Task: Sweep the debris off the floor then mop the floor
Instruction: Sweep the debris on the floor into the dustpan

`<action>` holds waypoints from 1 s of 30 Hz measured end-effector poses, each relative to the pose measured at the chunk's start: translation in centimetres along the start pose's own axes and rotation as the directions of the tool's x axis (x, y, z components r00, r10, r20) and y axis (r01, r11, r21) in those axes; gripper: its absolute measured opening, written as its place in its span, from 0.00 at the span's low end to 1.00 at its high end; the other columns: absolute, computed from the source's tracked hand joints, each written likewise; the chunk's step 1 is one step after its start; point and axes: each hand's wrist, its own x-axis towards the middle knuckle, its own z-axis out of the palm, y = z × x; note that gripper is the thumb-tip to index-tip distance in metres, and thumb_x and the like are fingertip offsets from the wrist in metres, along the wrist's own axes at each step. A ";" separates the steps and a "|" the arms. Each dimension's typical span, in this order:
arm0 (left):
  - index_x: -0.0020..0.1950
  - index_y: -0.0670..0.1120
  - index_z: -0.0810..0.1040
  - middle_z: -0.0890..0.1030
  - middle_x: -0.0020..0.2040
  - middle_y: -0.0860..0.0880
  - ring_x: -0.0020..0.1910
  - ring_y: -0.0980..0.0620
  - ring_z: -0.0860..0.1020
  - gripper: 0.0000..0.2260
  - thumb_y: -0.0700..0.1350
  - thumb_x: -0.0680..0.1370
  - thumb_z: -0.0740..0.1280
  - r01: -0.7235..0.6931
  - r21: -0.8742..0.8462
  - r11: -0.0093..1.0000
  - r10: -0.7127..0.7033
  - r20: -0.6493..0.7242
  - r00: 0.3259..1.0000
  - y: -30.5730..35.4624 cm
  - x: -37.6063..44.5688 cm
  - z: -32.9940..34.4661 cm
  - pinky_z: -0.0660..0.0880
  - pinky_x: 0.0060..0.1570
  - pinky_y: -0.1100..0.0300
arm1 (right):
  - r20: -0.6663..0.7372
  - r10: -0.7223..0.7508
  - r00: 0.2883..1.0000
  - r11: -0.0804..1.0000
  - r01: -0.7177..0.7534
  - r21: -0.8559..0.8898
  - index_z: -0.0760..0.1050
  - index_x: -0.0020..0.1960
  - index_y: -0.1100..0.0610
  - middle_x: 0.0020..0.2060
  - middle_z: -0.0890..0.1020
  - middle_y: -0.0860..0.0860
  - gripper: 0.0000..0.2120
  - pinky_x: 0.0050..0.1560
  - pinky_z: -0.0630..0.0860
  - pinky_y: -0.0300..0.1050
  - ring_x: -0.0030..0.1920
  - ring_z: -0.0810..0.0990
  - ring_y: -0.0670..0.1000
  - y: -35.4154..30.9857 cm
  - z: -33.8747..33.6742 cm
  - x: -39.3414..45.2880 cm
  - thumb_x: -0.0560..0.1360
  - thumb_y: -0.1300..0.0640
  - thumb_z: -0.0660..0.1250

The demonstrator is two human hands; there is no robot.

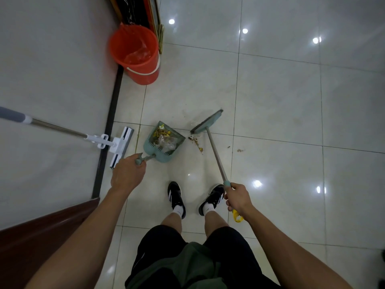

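My left hand (127, 173) grips the handle of a teal dustpan (166, 151), which rests on the tiled floor and holds yellow scraps and clear plastic. My right hand (238, 198) grips the long handle of a teal broom (206, 122); its head lies on the floor just right of the dustpan. A small pile of brown and yellow debris (195, 142) lies between the pan's mouth and the broom head. A few crumbs (239, 150) sit further right. A white flat mop (121, 143) leans against the left wall beside the dustpan.
A red bucket (137, 53) lined with a plastic bag stands by the wall ahead. A dark-framed panel (154, 15) stands behind it. A brown wooden surface (41, 236) is at my lower left. My two feet in black shoes (177, 197) stand behind the dustpan.
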 end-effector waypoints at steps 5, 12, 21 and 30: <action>0.51 0.51 0.84 0.78 0.33 0.54 0.33 0.51 0.77 0.08 0.49 0.79 0.65 0.031 -0.010 0.999 -0.030 0.031 0.999 -0.6 0.0 -0.7 0.78 0.39 0.54 | 0.019 -0.013 1.000 0.999 0.012 0.050 0.77 0.55 0.67 0.31 0.76 0.57 0.15 0.23 0.68 0.40 0.24 0.70 0.50 -1.3 0.6 0.8 0.83 0.55 0.60; 0.50 0.54 0.83 0.78 0.34 0.56 0.34 0.54 0.77 0.08 0.51 0.79 0.64 0.061 -0.020 0.998 -0.059 0.085 0.995 -1.7 0.7 -1.5 0.76 0.37 0.57 | 0.113 -0.029 0.993 0.997 0.021 0.070 0.78 0.57 0.62 0.33 0.76 0.56 0.11 0.24 0.70 0.41 0.25 0.71 0.50 -7.5 4.3 4.1 0.81 0.56 0.62; 0.52 0.55 0.83 0.79 0.36 0.54 0.36 0.50 0.78 0.07 0.52 0.78 0.65 0.088 0.015 0.996 -0.089 0.092 0.992 -1.6 3.2 -2.1 0.74 0.39 0.56 | 0.194 -0.158 0.968 0.987 0.159 0.011 0.73 0.65 0.63 0.40 0.80 0.61 0.15 0.30 0.75 0.45 0.30 0.76 0.53 -16.2 10.3 9.3 0.82 0.56 0.61; 0.44 0.58 0.78 0.77 0.33 0.56 0.32 0.56 0.75 0.04 0.51 0.78 0.66 0.014 0.062 0.998 -0.022 0.137 0.990 -1.2 5.4 -3.1 0.70 0.31 0.62 | 0.197 -0.108 0.975 0.894 0.181 -0.409 0.73 0.64 0.67 0.52 0.79 0.65 0.14 0.46 0.82 0.56 0.43 0.79 0.59 -17.6 10.6 12.2 0.81 0.64 0.57</action>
